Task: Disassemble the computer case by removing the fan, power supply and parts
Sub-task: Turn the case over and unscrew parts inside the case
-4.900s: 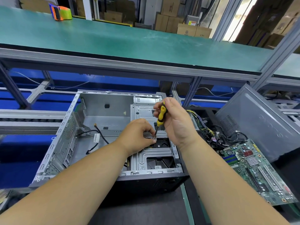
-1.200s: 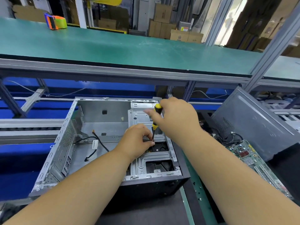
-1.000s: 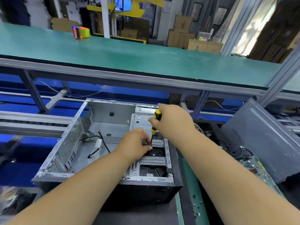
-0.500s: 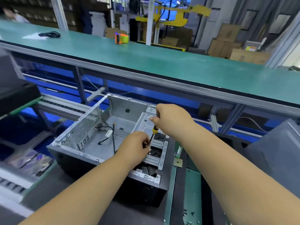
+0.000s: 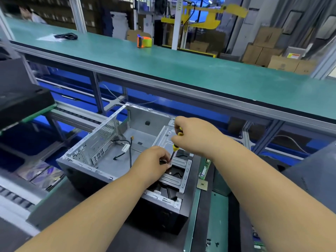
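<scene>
An open grey computer case (image 5: 85,160) lies on its side on the bench, mostly bare inside, with loose black cables (image 5: 127,148) on its floor. My right hand (image 5: 194,135) grips a yellow-and-black screwdriver (image 5: 175,146), tip down on the silver drive cage (image 5: 180,177) at the case's right end. My left hand (image 5: 154,162) pinches something small at the screwdriver's tip; what it is stays hidden by the fingers.
A long green conveyor shelf (image 5: 181,70) runs above and behind the case, with an orange-green tape dispenser (image 5: 144,41) on it. A grey side panel (image 5: 312,179) leans at right. A black unit (image 5: 20,99) sits at left. Small screws (image 5: 211,242) lie on the green mat.
The view has swung left, so the motherboard at right has left the frame and the black unit at left has appeared. Both hands stay at the drive cage with the screwdriver.
</scene>
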### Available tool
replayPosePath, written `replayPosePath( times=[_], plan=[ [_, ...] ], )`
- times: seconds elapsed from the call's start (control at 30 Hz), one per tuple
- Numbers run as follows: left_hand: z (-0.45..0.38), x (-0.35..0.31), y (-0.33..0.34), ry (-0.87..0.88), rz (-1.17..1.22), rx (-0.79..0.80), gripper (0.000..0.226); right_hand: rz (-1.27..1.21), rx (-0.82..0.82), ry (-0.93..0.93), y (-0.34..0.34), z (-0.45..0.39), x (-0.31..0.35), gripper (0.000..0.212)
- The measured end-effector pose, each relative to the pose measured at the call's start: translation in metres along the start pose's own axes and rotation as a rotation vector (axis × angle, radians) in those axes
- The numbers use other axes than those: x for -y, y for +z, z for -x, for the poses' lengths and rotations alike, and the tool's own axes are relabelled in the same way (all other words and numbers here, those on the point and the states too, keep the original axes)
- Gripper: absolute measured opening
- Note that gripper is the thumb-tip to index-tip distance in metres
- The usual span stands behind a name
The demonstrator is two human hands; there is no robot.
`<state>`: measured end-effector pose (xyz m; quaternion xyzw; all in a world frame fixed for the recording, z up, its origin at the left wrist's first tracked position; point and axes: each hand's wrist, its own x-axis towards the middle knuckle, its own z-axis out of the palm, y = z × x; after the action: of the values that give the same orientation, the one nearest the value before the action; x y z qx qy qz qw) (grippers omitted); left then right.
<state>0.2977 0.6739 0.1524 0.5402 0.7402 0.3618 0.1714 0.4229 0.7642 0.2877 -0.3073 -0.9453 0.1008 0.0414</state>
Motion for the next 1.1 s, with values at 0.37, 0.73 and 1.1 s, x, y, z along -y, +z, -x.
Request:
replayPosePath(
  times=[0.37, 0.73, 1.1],
  plan=[
    [0.001, -0.0019, -0.003, 0.015, -0.017, 0.018, 0.014, -0.118, -0.053, 0.006, 0.0022, -0.0038, 0.0001, 0.013],
    [0.0021, -0.0049, -0.0046, -0.003, -0.012, 0.027, 0.018, 0.067, -0.13, -0.042, 0.0042, -0.0037, 0.0, 0.026],
    [0.0026, -0.0058, -0.0045, -0.007, 0.004, 0.03, 0.016, -0.067, -0.163, -0.057, 0.0004, 0.002, -0.0047, 0.01]
  ],
)
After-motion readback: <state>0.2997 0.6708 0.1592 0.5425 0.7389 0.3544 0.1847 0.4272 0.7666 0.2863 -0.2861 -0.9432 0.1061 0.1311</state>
